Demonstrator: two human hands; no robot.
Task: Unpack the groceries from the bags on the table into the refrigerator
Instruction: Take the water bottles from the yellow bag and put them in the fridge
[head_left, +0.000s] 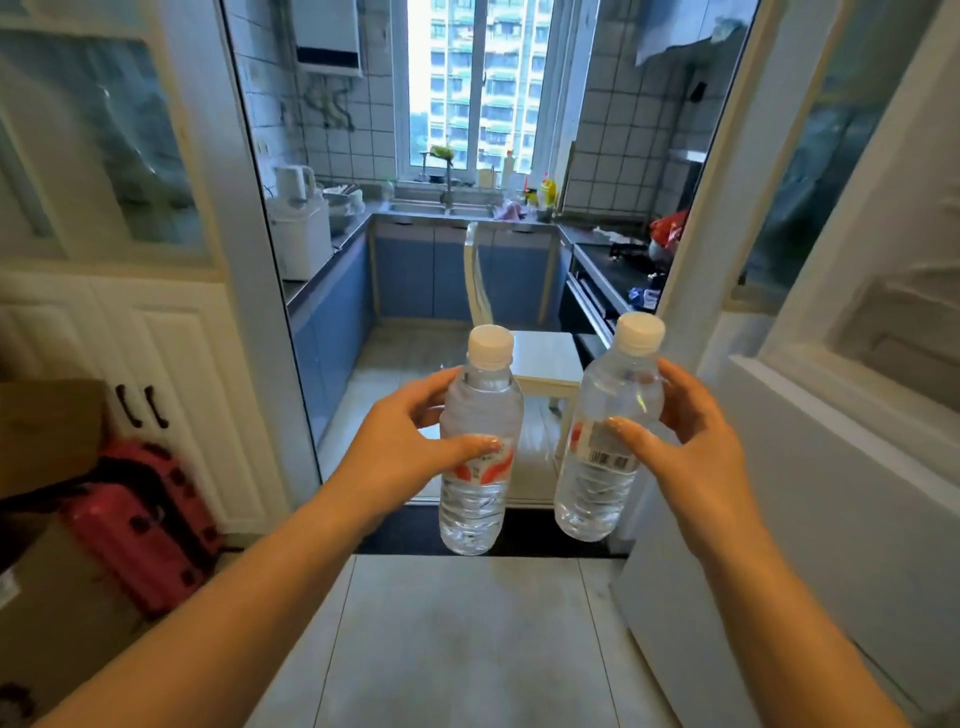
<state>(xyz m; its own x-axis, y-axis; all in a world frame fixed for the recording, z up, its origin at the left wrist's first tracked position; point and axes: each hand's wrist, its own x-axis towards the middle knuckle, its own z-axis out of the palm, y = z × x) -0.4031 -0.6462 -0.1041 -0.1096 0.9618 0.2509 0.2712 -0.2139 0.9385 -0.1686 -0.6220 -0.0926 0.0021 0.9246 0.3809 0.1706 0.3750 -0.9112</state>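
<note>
Left hand (400, 441) gripping left water bottle (480, 447) upright, right hand (691, 441) gripping right water bottle (608, 431) upright, bottles apart, kitchen doorway ahead, white stool (545, 358) beyond

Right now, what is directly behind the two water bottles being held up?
Behind the left bottle and right bottle stands a white chair in the kitchen doorway, with blue cabinets beyond. The bottles and both hands cover the chair's legs and the floor under it.
</note>
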